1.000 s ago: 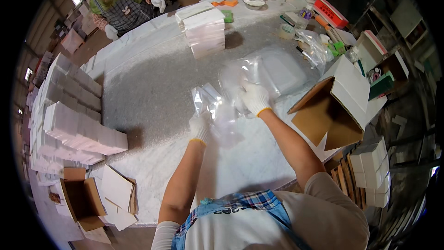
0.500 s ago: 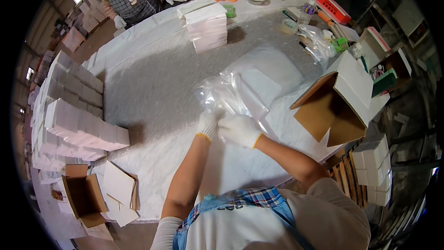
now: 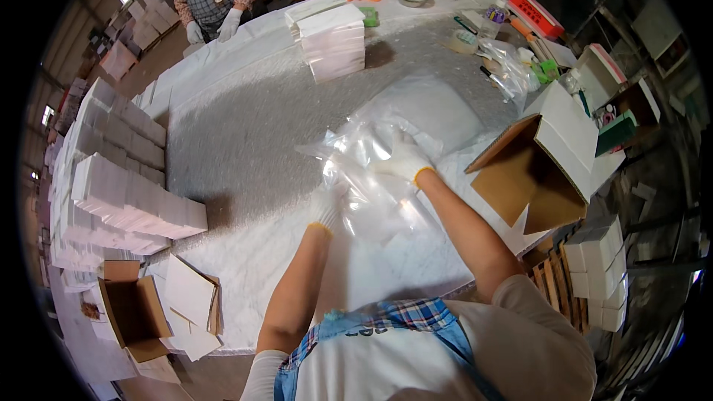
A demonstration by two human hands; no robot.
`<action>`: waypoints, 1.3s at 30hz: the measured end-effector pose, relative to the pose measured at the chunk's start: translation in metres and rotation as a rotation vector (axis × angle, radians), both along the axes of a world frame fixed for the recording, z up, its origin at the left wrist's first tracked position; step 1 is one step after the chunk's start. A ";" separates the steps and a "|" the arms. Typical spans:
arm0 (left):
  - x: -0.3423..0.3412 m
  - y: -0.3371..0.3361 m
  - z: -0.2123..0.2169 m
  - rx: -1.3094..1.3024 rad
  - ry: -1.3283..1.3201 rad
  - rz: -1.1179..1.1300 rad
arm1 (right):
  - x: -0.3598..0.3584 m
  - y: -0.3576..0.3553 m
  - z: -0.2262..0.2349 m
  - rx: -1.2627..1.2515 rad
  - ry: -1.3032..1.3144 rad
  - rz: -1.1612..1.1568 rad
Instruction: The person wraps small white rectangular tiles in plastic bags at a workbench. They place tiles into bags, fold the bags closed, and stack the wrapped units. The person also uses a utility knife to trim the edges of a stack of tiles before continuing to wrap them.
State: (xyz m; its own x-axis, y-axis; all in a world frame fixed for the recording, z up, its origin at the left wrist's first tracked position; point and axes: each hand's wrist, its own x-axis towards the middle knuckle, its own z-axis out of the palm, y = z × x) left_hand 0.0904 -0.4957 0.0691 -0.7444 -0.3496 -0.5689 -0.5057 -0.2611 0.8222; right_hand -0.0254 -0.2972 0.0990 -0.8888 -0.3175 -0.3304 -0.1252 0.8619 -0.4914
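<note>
A clear plastic bag lies crumpled and partly spread in front of me on the table. My left hand, in a white knitted glove, grips the bag's left side; its fingertips are partly behind the shiny film. My right hand, gloved the same way, reaches forward among the folds. Its fingers look apart, with film over part of them; whether the hand is inside the bag or under it, I cannot tell. Just beyond lies a flat pile of clear plastic bags.
Tall stacks of white tiles stand at left, another stack at the far side. An open carton is on the right, a smaller brown box at lower left. Two co-workers in gloves stand across the table.
My hands have moved apart: the right one forward and right into the film, the left slightly down. The bag has spread toward me. One co-worker's hands have come together at the far edge.
</note>
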 end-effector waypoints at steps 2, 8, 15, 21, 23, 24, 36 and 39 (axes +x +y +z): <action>0.000 0.002 -0.008 0.038 0.031 0.041 | 0.012 -0.016 0.008 0.023 0.030 -0.003; 0.007 0.001 -0.018 0.052 0.079 0.054 | 0.002 -0.021 -0.009 -0.200 -0.095 0.031; 0.013 0.009 0.011 0.057 0.038 0.078 | -0.019 0.014 0.025 -0.534 -0.276 -0.072; 0.001 0.002 -0.002 -0.013 0.119 0.030 | -0.028 0.017 0.014 -0.635 -0.524 -0.071; -0.009 0.000 -0.004 -0.282 0.045 -0.134 | -0.015 0.009 0.005 -0.768 -0.564 -0.090; -0.009 0.000 -0.007 -0.315 0.027 -0.154 | -0.002 -0.002 0.007 -0.837 -0.590 -0.098; 0.015 -0.021 -0.001 0.472 0.081 0.027 | 0.083 -0.064 0.038 -0.827 -0.554 0.067; 0.029 -0.028 -0.014 0.648 0.190 0.180 | 0.067 -0.058 0.026 -0.841 -0.566 0.285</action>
State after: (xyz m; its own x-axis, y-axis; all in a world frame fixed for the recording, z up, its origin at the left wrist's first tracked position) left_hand 0.1198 -0.5235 0.0553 -0.8139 -0.1111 -0.5703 -0.2713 -0.7953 0.5421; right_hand 0.0417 -0.3551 0.1251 -0.5299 -0.8103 -0.2504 0.1650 0.1911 -0.9676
